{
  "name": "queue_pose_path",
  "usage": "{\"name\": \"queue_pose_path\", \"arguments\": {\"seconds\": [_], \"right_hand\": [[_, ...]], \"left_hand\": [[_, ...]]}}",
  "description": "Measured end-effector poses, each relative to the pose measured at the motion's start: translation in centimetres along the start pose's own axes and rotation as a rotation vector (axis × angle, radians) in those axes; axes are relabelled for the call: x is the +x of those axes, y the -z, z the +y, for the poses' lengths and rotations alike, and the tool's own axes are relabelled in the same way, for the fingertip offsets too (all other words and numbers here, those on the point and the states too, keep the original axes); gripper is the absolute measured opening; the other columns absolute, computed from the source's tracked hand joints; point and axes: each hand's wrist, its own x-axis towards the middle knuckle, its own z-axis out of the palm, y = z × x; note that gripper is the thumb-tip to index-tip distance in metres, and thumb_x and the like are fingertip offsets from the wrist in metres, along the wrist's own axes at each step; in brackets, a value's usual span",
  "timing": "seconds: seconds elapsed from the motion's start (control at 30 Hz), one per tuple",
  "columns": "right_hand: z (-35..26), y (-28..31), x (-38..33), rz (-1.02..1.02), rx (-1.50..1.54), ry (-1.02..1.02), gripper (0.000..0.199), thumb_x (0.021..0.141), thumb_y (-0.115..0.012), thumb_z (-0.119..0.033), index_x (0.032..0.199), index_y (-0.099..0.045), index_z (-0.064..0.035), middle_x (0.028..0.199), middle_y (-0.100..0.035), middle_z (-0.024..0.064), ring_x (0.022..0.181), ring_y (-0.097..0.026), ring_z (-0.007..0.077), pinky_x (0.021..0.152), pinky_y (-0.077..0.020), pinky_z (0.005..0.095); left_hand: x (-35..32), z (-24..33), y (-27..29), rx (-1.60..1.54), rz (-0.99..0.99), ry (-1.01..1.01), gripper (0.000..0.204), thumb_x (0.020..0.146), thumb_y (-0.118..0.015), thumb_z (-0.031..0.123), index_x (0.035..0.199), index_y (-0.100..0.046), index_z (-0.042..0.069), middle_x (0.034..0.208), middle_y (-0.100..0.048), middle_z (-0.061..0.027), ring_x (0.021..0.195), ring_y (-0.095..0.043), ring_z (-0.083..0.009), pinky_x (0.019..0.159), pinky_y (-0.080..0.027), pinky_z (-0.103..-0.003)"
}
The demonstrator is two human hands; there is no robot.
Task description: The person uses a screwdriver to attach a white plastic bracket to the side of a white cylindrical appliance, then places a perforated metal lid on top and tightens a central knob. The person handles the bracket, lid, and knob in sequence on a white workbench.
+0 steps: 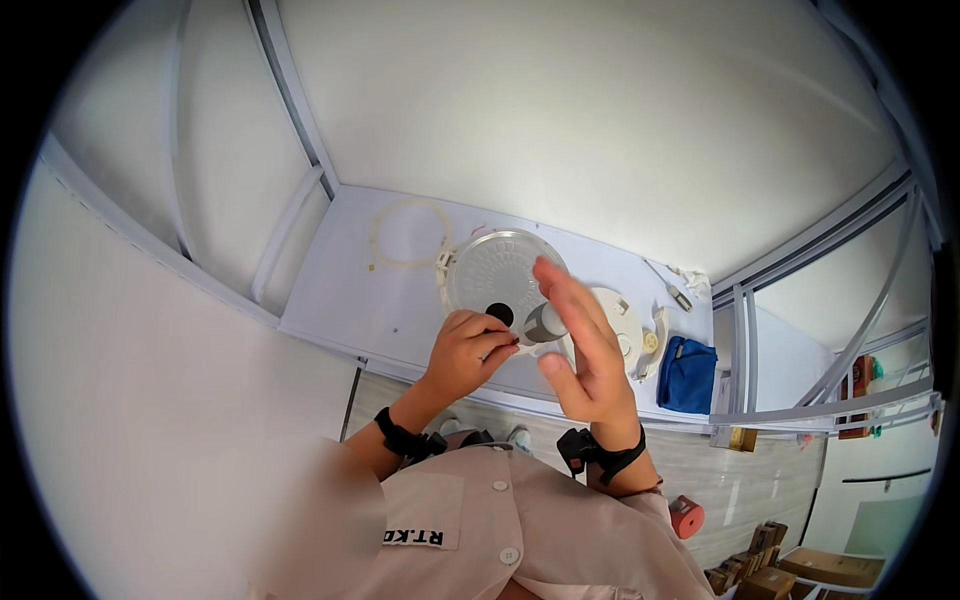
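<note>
My left hand (466, 350) is closed in a pinch at the near edge of a round, ribbed, pale metallic disc (478, 262). A small dark thing shows at its fingertips, too small to name. My right hand (592, 365) is raised with its fingers stretched out and its thumb apart. Between the two hands stands a grey and white rounded cylinder (541, 322); whether my right hand touches it I cannot tell. A black round piece (499, 315) sits on the disc just beyond my left fingers. Right of the disc, partly behind my right hand, lies a white round housing (622, 312).
A thin yellowish ring (372, 238) lies at the table's far left. To the right are a screwdriver (680, 297), a curved white part (657, 335), and a blue cloth pouch (687, 374). Frame posts (742, 350) border the white table (335, 290). Cardboard boxes (768, 584) stand on the floor.
</note>
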Motion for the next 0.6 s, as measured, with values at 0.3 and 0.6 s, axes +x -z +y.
{"name": "queue_pose_path", "arguments": {"seconds": [0.3, 0.6], "right_hand": [[0.9, -0.4, -0.6, 0.129, -0.203, 0.066, 0.049, 0.085, -0.084, -0.01, 0.13, -0.067, -0.0018, 0.131, -0.061, 0.0199, 0.105, -0.068, 0.0348, 0.087, -0.0567, 0.0419], [2.5, -0.9, -1.9, 0.168, -0.2, 0.157, 0.051, 0.086, -0.084, -0.011, 0.132, -0.066, -0.0033, 0.129, -0.061, 0.0203, 0.108, -0.065, 0.032, 0.083, -0.058, 0.0371]], "left_hand": [[0.0, -0.2, 0.0, -0.008, -0.017, 0.002, 0.015, 0.078, -0.086, 0.015, 0.089, -0.079, 0.01, 0.096, -0.07, 0.0007, 0.092, -0.064, -0.0233, 0.084, -0.049, -0.039], [0.4, 0.0, 0.0, -0.002, -0.012, -0.004, 0.014, 0.078, -0.086, 0.015, 0.089, -0.078, 0.01, 0.097, -0.07, 0.001, 0.091, -0.064, -0.0231, 0.083, -0.048, -0.039]]}}
